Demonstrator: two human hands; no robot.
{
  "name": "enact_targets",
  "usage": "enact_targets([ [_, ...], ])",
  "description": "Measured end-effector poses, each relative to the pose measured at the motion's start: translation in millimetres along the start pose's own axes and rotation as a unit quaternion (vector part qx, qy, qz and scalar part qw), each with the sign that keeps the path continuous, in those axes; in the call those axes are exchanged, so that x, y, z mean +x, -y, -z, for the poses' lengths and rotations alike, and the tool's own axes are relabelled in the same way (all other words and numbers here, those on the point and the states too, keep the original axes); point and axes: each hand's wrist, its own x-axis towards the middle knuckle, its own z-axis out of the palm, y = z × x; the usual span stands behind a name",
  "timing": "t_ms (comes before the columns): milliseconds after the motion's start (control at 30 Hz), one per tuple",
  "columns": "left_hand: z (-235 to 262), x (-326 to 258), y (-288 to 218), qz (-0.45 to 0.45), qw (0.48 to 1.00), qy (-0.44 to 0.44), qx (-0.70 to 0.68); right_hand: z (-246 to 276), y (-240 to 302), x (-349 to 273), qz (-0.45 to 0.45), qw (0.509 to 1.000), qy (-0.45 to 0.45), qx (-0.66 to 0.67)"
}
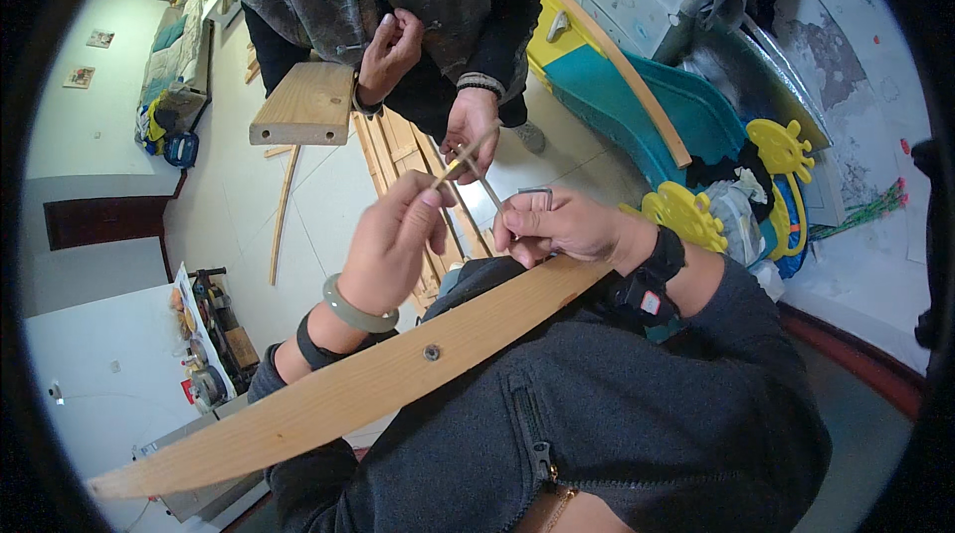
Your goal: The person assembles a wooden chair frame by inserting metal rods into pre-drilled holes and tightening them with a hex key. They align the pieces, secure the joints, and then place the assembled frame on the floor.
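Note:
A thin tan strip (460,167), its kind unclear, runs up from the closed fingers of my left hand (398,230) and crosses a second thin strip (485,185). The lower end of that one meets the pinched fingers of my right hand (557,223). A small bent grey metal piece (535,194) shows at the right fingers; whether it is held or worn cannot be told. Across my front lies a long wooden board (338,394) with a metal-lined hole (431,352), its right end under my right hand. Another person's hand (473,125) is at the crossing strips.
The person opposite has a second hand (390,56) raised beside a thick board (303,105) with two end holes. Long wooden slats (398,150) lie on the floor behind my hands. To the right stand a teal slide (637,105), a curved wooden piece (632,76) and yellow plastic parts (686,215).

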Motion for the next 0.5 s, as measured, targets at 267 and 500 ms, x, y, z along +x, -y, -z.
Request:
enact_targets([
  [267,-20.8,9.1,11.5,0.034,0.989,0.058,0.134,0.6,-3.5,0.5,0.060,0.985,-0.109,0.121],
  [500,0.5,2.1,2.1,0.084,0.929,0.314,0.175,2.4,-6.5,4.2,0.072,0.983,-0.159,0.057],
])
